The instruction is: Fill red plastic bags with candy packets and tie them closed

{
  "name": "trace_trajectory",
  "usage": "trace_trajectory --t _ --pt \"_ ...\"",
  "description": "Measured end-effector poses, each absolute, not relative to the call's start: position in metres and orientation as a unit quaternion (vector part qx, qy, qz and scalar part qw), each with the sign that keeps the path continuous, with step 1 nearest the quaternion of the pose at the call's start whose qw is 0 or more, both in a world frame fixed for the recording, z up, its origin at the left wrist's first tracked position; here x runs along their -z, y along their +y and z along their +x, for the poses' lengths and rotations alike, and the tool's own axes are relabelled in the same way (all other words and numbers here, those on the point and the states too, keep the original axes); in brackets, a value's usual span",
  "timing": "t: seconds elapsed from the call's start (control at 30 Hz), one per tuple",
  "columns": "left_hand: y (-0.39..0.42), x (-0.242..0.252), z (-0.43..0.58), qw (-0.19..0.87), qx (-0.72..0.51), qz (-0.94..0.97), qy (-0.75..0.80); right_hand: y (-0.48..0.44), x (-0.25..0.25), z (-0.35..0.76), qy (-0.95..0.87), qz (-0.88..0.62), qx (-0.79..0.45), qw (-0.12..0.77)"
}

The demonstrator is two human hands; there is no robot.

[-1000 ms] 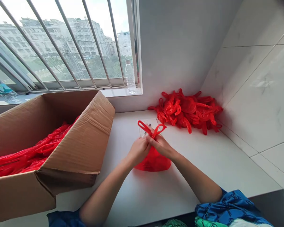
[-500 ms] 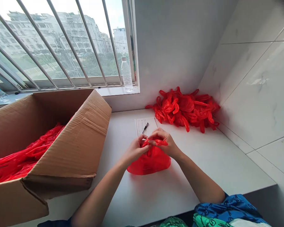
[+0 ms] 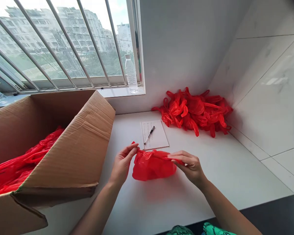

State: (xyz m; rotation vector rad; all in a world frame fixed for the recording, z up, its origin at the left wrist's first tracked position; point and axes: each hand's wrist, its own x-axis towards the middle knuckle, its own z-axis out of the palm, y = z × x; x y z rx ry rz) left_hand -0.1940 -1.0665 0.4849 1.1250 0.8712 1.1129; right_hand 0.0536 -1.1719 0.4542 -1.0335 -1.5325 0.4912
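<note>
A small red plastic bag (image 3: 153,165) lies on the white counter (image 3: 210,182) between my hands. My left hand (image 3: 122,164) pinches the bag's left handle end. On the other side my right hand (image 3: 190,165) pinches the right handle end, and the plastic is stretched taut between the two. Just beyond the bag lies a sheet of paper (image 3: 158,137) with a black pen (image 3: 149,134) on it.
A large open cardboard box (image 3: 63,150) full of flat red bags (image 3: 17,166) fills the left. A pile of knotted red bags (image 3: 194,112) sits in the back corner by the tiled wall. A clear water bottle (image 3: 131,73) stands on the barred window's sill.
My hands were together at the bag's top, working its looped handles. They have drawn apart sideways, each pulling one end, and the loops no longer stand up.
</note>
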Motion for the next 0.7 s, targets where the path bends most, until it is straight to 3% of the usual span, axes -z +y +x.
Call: trace_trajectory --t 0.2,0.33,0.47,0.7 --pt "-1.073 -0.46 -0.234 0.559 -0.447 0.568 0.407 -1.215 -0.428 0.101 -0.606 -0.522 -0.346 0.491" --pt "-1.082 -0.456 -0.249 0.48 -0.359 0.645 0.474 -1.213 -0.429 0.11 -0.628 -0.63 -0.215 0.404" --pt "-1.087 -0.47 -0.218 0.355 -0.276 0.779 0.436 -1.167 -0.438 0.08 -0.778 -0.537 -0.104 0.31" --pt "-1.085 -0.453 -0.171 0.105 -0.27 0.899 0.328 -1.113 -0.414 0.029 -0.824 -0.462 -0.02 0.326"
